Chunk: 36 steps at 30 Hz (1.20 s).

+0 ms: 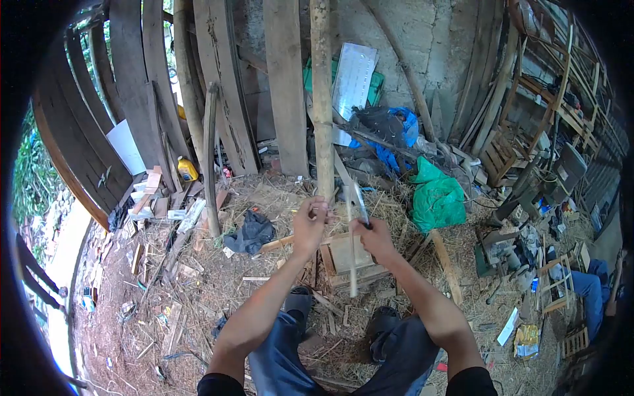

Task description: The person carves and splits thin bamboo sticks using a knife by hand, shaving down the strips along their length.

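Note:
My right hand (374, 241) is closed round the dark handle of a knife (360, 206), its blade pointing up and away from me. Just left of that hand, a thin pale stick (352, 264) stands nearly upright; whether the fingers touch it is unclear. My left hand (310, 228) is raised in front of a wooden post (322, 99), fingers curled in as in a pinch. What lies between its fingertips, if anything, is too small to make out. Below both hands, a wooden block (347, 256) rests on the ground between my feet.
Wood scraps and shavings litter the ground. A green sack (438, 198) lies right of the post, a dark cloth (251, 232) left of it. A yellow bottle (187, 169) stands by the leaning planks (228, 86). At right are a bench vise (512, 211) and another person's leg (588, 294).

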### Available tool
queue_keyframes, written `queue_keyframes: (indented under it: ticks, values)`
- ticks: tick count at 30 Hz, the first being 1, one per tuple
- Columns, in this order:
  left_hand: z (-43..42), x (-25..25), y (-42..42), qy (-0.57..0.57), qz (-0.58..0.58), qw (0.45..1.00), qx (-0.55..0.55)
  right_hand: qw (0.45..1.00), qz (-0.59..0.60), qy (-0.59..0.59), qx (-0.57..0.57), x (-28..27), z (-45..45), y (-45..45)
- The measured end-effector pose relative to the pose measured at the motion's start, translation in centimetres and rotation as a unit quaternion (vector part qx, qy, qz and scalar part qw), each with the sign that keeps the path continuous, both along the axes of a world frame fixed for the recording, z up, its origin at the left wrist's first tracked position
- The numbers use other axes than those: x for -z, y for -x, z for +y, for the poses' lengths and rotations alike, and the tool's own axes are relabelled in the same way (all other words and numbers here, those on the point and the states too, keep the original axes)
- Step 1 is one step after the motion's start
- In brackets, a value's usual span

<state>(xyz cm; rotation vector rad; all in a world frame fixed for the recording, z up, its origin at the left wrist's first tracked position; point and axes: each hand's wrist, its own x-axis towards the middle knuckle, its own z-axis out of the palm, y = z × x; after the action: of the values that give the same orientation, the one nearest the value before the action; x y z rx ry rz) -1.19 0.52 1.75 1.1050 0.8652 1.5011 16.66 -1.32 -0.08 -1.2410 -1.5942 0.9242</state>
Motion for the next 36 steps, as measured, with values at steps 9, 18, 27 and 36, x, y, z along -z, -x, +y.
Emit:
queue_keyframes:
  ticks: [9, 18, 27, 36]
  values:
    - [-4.6, -1.5, -2.5, -0.328, 0.396, 0.849, 0.124, 0.809, 0.436, 0.378, 0.112, 3.5, 3.3, -3.6]
    - [-1.5, 0.6, -3.0, -0.26, 0.308, 0.914, 0.042, 0.968, 0.034, 0.241, 0.068, 5.9, 1.6, -2.5]
    - [0.1, 2.3, -2.8, -0.199, 0.358, 0.912, 0.027, 0.998, -0.01, -0.058, -0.025, -0.4, -0.2, -2.1]
    - [-0.1, 2.7, -3.5, -0.159, 0.372, 0.914, 0.045, 0.995, -0.073, -0.058, -0.041, 0.4, -1.3, -1.1]
